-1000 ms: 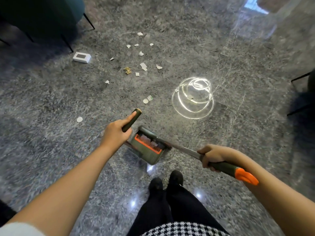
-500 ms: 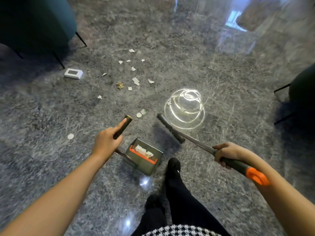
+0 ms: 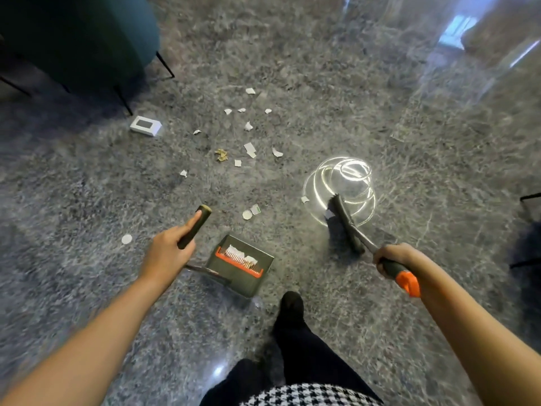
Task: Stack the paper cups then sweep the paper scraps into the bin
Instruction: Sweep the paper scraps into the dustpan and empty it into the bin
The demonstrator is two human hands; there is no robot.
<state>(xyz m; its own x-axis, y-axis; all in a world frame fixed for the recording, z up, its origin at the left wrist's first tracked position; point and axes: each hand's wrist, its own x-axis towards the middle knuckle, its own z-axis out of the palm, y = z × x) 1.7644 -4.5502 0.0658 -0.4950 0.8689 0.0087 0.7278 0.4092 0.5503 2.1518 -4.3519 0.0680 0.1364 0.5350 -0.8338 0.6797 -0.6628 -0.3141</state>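
Has swung the broom [image 3: 347,227] out of the dustpan [image 3: 244,285] onto the floor [image 3: 380,112] by the nearest paper scraps [image 3: 247,214], with right hand [image 3: 390,254] wrapped round its handle and left hand [image 3: 168,254] gripping the dustpan's, probably readying another sweep with most scraps scattered farther ahead.

Between the dustpan [image 3: 240,265] and the head of the broom [image 3: 347,227] there is a strip of bare floor [image 3: 301,238]; the two are well apart. At the far end of this strip lie two small pieces [image 3: 251,212]. Beyond them the paper scraps [image 3: 248,148] are spread loosely, with floor between them. Toward the far left corner, a white box [image 3: 145,126] and the thin legs of a teal chair [image 3: 79,39] stand in the way. A dark chair frame [image 3: 528,247] closes the right edge. A foot [image 3: 291,306] stands just behind the dustpan.
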